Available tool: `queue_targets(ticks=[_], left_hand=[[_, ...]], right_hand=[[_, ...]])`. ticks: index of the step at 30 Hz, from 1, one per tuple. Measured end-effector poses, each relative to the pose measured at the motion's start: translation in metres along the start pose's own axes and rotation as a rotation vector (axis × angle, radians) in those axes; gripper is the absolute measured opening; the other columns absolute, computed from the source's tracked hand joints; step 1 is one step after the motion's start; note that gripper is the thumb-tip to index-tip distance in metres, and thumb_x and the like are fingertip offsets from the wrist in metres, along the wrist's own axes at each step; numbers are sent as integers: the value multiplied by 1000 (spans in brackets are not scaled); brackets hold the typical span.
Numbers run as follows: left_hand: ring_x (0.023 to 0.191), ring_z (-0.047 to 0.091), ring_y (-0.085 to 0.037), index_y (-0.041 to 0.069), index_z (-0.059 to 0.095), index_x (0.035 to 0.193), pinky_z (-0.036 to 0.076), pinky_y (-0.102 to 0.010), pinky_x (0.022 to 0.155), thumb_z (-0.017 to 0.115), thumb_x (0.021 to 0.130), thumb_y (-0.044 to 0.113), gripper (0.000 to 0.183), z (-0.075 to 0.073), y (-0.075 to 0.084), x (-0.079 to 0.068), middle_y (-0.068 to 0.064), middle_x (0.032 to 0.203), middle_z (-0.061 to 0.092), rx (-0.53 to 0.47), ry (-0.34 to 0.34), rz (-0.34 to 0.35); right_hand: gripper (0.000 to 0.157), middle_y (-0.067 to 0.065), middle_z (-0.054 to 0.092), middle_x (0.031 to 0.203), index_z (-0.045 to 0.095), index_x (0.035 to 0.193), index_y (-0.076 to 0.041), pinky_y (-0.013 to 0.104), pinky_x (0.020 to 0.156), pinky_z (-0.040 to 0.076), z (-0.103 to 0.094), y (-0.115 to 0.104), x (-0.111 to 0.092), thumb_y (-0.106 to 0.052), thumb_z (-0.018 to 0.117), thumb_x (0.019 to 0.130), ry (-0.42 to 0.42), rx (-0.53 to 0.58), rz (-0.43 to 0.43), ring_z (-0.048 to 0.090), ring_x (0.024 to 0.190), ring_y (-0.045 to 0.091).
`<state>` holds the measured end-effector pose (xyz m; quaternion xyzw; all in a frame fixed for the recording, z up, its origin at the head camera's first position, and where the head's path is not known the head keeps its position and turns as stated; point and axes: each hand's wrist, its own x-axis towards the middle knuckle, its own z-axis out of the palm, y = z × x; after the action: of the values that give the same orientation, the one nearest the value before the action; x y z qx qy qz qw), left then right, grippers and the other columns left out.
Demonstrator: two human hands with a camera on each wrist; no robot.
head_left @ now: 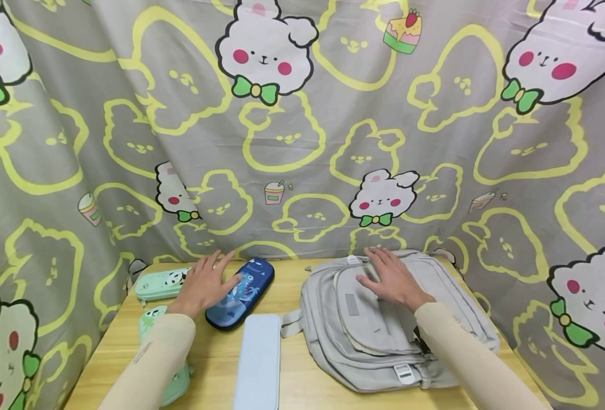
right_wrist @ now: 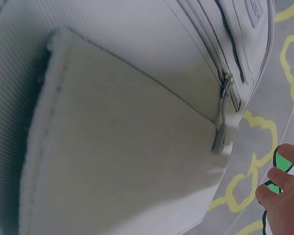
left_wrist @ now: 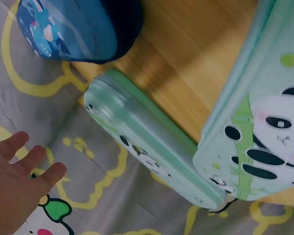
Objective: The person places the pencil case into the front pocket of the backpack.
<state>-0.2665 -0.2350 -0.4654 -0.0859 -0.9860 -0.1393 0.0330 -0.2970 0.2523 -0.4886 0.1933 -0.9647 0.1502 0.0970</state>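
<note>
My left hand (head_left: 207, 285) is held with fingers spread, overlapping the space between a green panda pencil case (head_left: 158, 286) and a dark blue dinosaur pencil case (head_left: 228, 309). In the left wrist view, the same hand (left_wrist: 14, 188) appears at the lower left with nothing in it. A light grey backpack (head_left: 356, 333) lies on its back at the right. Over its front pocket my right hand (head_left: 392, 279) is spread, palm down. The right wrist view shows that hand's fingers (right_wrist: 284, 181) extended and empty, beside the backpack's fabric (right_wrist: 122, 132) and a zipper pull (right_wrist: 219, 139).
A pale blue flat case (head_left: 258, 361) lies at the front middle of the wooden table (head_left: 210, 370). A second green panda case (head_left: 178, 387) is partly hidden under my left sleeve. A grey patterned curtain (head_left: 302, 136) hangs behind the table and on both sides.
</note>
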Motion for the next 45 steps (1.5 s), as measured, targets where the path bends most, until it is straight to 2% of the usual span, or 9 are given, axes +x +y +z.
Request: queue_targets(ticks=[7,11,25,34,45], left_hand=[[155,36,-58,16,40,170,33,-82,118,58,110,55,74,7,3,-11,-28,173,34,-1,11,39],[155,36,-57,16,40,170,31,-82,119,59,110,54,73,9,6,-16,-27,174,34,0,12,47],[156,37,-57,16,44,168,35,-80,119,60,110,51,70,18,14,-36,-27,172,37,-10,5,62],[155,39,-56,15,46,167,38,-79,117,59,110,54,71,30,20,-48,-24,171,40,-21,38,99],[154,42,-52,16,48,166,39,-78,117,63,109,50,68,37,27,-64,-23,172,41,-43,41,98]], right_hand=[[80,26,47,167,49,163,-4,70,127,33,8,-9,-7,-54,67,102,5,-7,-37,38,157,53],[80,27,47,167,50,162,-4,71,125,35,9,-13,-11,-52,69,101,15,4,-66,40,155,54],[77,24,46,169,53,161,-5,72,123,38,16,-19,-26,-49,71,100,38,5,-119,39,157,52],[77,20,46,170,51,163,-9,71,123,38,20,-28,-37,-51,70,101,29,9,-155,40,157,51],[76,21,49,167,53,161,-9,74,118,42,26,-35,-50,-49,73,99,63,16,-198,45,153,54]])
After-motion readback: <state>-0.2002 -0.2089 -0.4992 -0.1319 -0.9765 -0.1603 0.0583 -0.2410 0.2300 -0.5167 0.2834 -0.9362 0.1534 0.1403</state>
